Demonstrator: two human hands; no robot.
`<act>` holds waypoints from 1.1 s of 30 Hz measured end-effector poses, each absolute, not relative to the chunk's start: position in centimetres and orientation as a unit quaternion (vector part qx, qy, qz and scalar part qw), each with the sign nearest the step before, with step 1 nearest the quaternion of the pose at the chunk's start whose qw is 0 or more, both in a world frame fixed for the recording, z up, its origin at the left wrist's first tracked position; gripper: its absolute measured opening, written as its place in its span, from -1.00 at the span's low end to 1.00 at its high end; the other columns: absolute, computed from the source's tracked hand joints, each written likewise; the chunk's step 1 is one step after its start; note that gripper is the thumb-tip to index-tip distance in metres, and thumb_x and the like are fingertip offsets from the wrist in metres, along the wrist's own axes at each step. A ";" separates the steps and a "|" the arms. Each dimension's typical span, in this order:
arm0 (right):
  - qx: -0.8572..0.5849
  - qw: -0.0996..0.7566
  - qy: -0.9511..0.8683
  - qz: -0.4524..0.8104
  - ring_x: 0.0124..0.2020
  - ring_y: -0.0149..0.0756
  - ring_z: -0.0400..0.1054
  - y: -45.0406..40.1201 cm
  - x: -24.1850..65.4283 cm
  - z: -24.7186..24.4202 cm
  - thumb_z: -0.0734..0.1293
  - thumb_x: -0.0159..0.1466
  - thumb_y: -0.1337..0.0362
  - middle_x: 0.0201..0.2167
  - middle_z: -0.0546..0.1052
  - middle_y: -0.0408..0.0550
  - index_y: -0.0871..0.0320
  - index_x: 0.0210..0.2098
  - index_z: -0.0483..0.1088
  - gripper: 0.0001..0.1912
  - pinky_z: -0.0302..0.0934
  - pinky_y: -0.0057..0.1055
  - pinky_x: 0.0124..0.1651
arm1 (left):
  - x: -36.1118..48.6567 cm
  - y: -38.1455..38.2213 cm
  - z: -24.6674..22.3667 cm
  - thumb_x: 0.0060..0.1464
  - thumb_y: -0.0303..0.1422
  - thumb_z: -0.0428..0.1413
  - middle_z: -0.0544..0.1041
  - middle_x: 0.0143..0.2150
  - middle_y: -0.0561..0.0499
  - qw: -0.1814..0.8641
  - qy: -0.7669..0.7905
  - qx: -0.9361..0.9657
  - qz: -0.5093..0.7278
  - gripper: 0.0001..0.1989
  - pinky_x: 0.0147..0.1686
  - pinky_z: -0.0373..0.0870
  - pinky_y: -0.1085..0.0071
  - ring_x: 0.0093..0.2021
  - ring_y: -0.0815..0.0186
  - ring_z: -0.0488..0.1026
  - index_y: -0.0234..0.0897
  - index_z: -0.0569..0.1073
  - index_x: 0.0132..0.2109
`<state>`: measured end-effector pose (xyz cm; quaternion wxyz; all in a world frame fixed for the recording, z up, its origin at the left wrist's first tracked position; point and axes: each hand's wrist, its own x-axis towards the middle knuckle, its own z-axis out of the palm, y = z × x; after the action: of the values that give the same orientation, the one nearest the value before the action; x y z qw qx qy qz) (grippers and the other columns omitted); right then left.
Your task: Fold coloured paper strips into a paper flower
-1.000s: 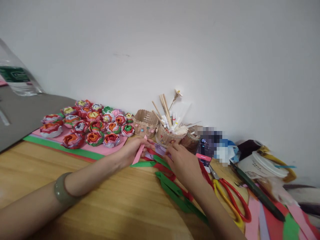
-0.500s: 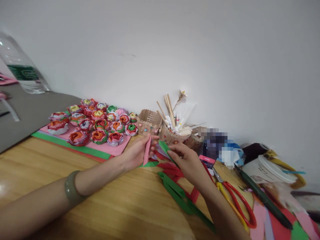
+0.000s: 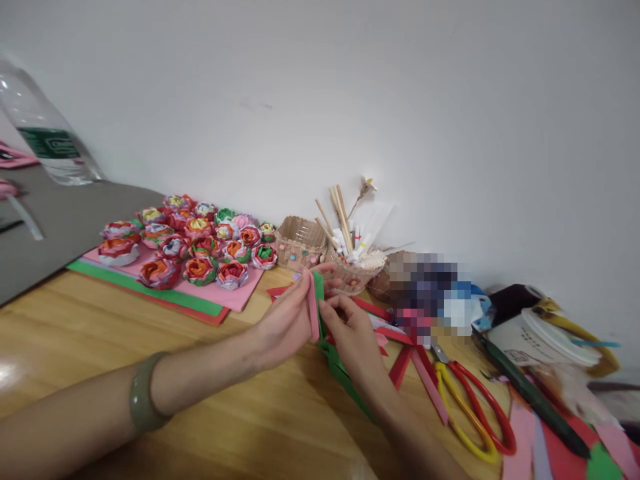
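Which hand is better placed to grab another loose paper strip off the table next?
Right, probably. The right hand sits directly over the loose red and green strips and only pinches the green strip lightly. The left hand grips the pink strip upright, farther from the pile.

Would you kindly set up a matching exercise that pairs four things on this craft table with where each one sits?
Things:
1. scissors
2. water bottle
3. paper flowers
4. pink strip

Places:
A. on the pink sheet near the wall
B. pinched in the left hand, touching the right hand
C. flat on the wooden table, to the right of both hands
D. far left, on the grey surface

Pairs: 1-C, 2-D, 3-A, 4-B
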<state>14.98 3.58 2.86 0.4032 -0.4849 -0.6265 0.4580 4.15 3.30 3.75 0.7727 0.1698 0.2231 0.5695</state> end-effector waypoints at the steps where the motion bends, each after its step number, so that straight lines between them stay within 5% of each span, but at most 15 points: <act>1: -0.480 0.397 -0.634 0.459 -0.49 -0.40 0.22 3.6 14.9 2.8 0.23 0.15 0.16 -0.52 0.37 -0.16 0.16 -0.51 0.28 -0.79 0.10 -0.50 -0.47 | 4.2 3.2 3.9 0.22 -0.26 -0.16 0.48 -0.15 -0.06 0.771 0.222 0.168 0.573 -0.69 -0.15 0.38 0.38 -0.20 0.32 0.46 -0.17 0.39 -0.03; 13: -0.476 0.404 -0.640 0.448 -0.50 -0.40 0.19 3.8 15.2 3.5 0.23 0.12 0.19 -0.56 0.35 -0.18 0.18 -0.55 0.29 -0.80 0.10 -0.49 -0.43 | 4.3 2.7 3.7 0.14 -0.32 0.01 0.49 -0.16 -0.12 0.776 0.195 0.224 0.556 -0.77 -0.11 0.30 0.42 -0.07 0.27 0.39 -0.35 0.46 -0.15; 22: -0.498 0.403 -0.611 0.466 -0.56 -0.39 0.21 3.9 15.2 3.2 0.24 0.12 0.17 -0.57 0.40 -0.15 0.21 -0.41 0.39 -0.78 0.12 -0.49 -0.54 | 4.6 2.2 3.1 -0.02 -0.39 0.15 0.43 -0.40 0.01 0.770 0.240 0.247 0.538 -0.85 -0.39 0.23 0.46 -0.41 0.37 0.36 -0.32 0.45 -0.25; 26: -0.473 0.401 -0.637 0.458 -0.43 -0.33 0.32 3.9 15.2 3.3 0.24 0.15 0.19 -0.45 0.46 -0.08 0.19 -0.44 0.37 -0.81 0.23 -0.43 -0.41 | 4.6 2.5 3.3 0.03 -0.44 0.10 0.45 -0.38 -0.01 0.757 0.241 0.214 0.568 -0.95 -0.38 0.25 0.45 -0.36 0.34 0.39 -0.33 0.41 -0.30; 29: -0.448 0.415 -0.702 0.365 -0.24 -0.24 0.34 3.9 15.7 3.5 0.28 0.15 0.22 -0.26 0.45 -0.02 0.16 -0.24 0.34 -0.80 0.26 -0.31 -0.20 | 4.0 3.2 3.8 0.12 -0.48 -0.01 0.47 -0.37 -0.05 0.755 0.230 0.191 0.583 -0.88 -0.31 0.29 0.43 -0.30 0.31 0.43 -0.36 0.41 -0.32; 33: -0.377 0.353 -0.844 0.146 0.13 -0.07 0.08 4.2 16.7 3.8 0.41 0.02 0.21 0.07 0.22 0.12 0.10 0.08 0.16 -0.34 0.05 -0.09 0.13 | 3.2 3.8 4.0 0.13 -0.45 -0.03 0.50 -0.34 -0.08 0.791 0.202 0.170 0.552 -0.85 -0.26 0.30 0.39 -0.26 0.28 0.45 -0.36 0.43 -0.30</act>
<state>16.74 4.16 3.83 0.3528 -0.3770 -0.8438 0.1462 3.23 3.78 4.02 0.7911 0.1701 0.2017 0.5518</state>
